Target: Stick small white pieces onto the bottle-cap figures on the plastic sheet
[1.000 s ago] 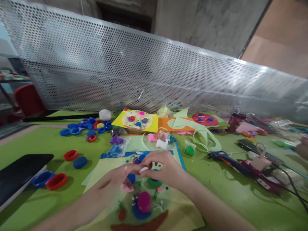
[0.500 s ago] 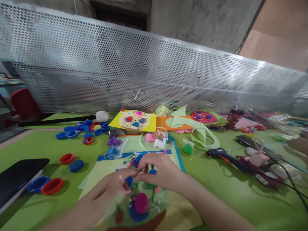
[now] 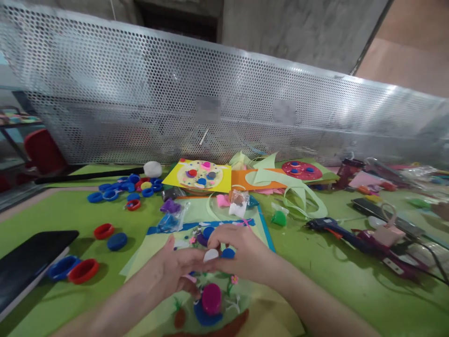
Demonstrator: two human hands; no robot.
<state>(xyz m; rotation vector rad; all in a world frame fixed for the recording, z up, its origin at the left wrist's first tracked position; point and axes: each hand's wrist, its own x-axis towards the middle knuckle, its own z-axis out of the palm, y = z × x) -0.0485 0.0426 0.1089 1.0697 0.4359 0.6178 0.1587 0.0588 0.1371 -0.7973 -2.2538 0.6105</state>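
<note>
My left hand (image 3: 171, 267) reaches in from the left over a pale sheet decorated with clay shapes and caps. Its fingertips meet those of my right hand (image 3: 242, 252) around a small white piece (image 3: 211, 255), which both hands seem to hold. A blue cap (image 3: 228, 253) shows beside the right fingers. Below the hands, a magenta cap (image 3: 212, 298) sits on a blue clay shape (image 3: 206, 319). Further down are a brown clay strip (image 3: 224, 327) and a carrot-like shape (image 3: 179, 318). A pink flower (image 3: 234, 280) lies right of the caps.
Blue and red caps (image 3: 83, 271) and a black device (image 3: 31, 257) lie at left. Behind are a yellow card (image 3: 168, 178), clay packets (image 3: 170, 206) and paper scraps (image 3: 308, 201). A blue glue gun (image 3: 347, 238) with cables lies right. A perforated metal panel (image 3: 175, 93) stands behind.
The white piece now shows between my fingertips. My left fingers have spread and shifted toward my right hand. The whole view has moved slightly.
</note>
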